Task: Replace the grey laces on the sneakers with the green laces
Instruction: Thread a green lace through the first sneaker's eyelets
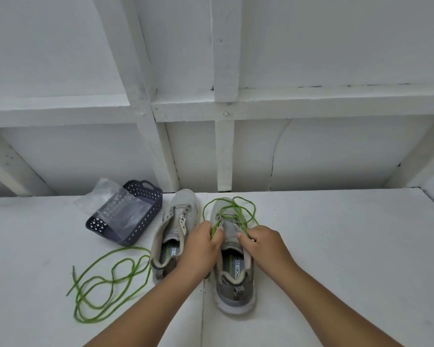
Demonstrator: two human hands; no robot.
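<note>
Two grey sneakers stand side by side on the white surface, toes pointing away. The left sneaker (pixel 172 231) has no lace in its eyelets. A green lace (pixel 232 209) runs through the front eyelets of the right sneaker (pixel 233 269) and loops loosely over its toe. My left hand (pixel 202 244) pinches this lace at the left eyelet row. My right hand (pixel 263 244) pinches the lace at the right side of the tongue. A second green lace (pixel 105 279) lies in loose coils on the surface to the left of the sneakers.
A dark blue perforated basket (pixel 135 231) sits behind and to the left of the sneakers, with a clear plastic bag (pixel 110 204) draped over it. White wooden framing rises right behind the surface. Bare surface stretches to the right.
</note>
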